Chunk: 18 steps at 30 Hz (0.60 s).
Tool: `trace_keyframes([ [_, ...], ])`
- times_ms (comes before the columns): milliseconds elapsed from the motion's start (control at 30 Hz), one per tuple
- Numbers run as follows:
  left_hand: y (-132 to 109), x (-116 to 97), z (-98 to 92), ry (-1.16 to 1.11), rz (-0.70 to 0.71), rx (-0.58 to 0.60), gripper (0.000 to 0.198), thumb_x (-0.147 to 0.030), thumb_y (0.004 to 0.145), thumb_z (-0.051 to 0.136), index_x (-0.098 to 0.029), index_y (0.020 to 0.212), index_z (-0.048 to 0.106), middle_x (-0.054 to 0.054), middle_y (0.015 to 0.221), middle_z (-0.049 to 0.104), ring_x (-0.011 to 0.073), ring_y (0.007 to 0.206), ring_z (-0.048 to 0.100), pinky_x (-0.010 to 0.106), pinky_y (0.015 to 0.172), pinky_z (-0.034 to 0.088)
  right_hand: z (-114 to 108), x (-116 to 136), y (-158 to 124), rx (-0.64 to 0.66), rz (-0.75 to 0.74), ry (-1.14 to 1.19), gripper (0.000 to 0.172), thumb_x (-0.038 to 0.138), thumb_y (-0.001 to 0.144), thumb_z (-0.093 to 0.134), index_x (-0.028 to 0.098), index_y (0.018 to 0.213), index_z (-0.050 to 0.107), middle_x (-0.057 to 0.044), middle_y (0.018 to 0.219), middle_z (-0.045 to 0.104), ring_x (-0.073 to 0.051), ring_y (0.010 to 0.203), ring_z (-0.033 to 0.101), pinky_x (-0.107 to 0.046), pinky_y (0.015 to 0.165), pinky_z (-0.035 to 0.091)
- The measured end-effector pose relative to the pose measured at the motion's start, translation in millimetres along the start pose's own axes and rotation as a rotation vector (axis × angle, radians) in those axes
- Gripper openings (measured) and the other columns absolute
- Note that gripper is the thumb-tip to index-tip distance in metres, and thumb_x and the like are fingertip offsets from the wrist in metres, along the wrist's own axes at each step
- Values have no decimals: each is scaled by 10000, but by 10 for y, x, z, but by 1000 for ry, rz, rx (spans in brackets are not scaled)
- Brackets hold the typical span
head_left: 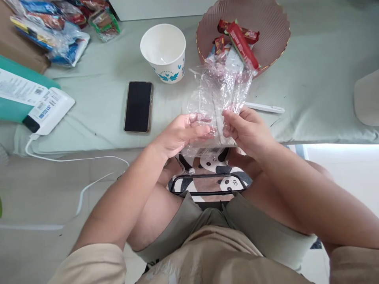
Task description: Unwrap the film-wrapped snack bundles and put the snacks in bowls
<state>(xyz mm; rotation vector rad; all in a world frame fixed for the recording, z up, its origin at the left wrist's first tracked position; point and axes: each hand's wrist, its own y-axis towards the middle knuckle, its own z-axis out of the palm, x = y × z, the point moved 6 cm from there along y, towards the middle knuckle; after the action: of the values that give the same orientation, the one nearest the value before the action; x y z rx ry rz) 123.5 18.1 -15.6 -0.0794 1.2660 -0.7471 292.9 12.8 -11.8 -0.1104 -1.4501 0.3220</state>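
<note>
Both hands hold a crinkled clear plastic bag (220,92) upright over the near edge of the table. My left hand (183,132) pinches its lower left side with fingers closed. My right hand (247,130) grips its lower right side between thumb and fingers. Behind the bag stands a pink fluted bowl (272,27) with several red snack bars (242,43) in it. The bag looks empty, though its folds blur what is behind it.
A white paper cup (163,51) and a dark phone (138,106) lie left of the bag. A white pen-like stick (263,107) lies to the right. Snack packets (56,27) pile at the far left, near a power bank (49,110) with a white cable.
</note>
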Motion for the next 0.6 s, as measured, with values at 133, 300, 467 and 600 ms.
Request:
trace_keyframes([
  [133, -6, -36, -25, 45, 78, -153, 307, -329, 766, 822, -202, 988, 653, -3, 727, 755, 166, 609, 748, 219, 520, 548, 82, 6, -20, 119, 51, -31, 381, 546, 808, 829, 242, 971, 666, -13, 880, 735, -152, 793, 702, -281, 704, 582],
  [300, 35, -11, -81, 102, 61, -165, 350, -252, 802, 719, -225, 1139, 631, -33, 540, 689, 173, 462, 692, 187, 393, 461, 52, -79, -52, 94, 222, -39, 300, 345, 909, 716, 228, 1182, 678, 35, 574, 647, -147, 498, 618, -279, 528, 548],
  [467, 117, 16, -180, 36, 117, -158, 281, -301, 765, 734, -246, 1020, 629, -32, 605, 721, 181, 472, 713, 192, 380, 469, -83, 18, 16, 22, -13, 7, 409, 390, 947, 664, 311, 1347, 631, 62, 628, 643, -116, 492, 605, -244, 528, 525],
  [600, 224, 20, -194, 4, 107, -76, 258, -338, 710, 801, -212, 887, 662, 9, 699, 769, 192, 524, 745, 220, 426, 537, -185, 132, 28, 27, -171, -168, 195, 416, 959, 668, 227, 954, 714, 24, 677, 624, -91, 561, 601, -247, 595, 549],
])
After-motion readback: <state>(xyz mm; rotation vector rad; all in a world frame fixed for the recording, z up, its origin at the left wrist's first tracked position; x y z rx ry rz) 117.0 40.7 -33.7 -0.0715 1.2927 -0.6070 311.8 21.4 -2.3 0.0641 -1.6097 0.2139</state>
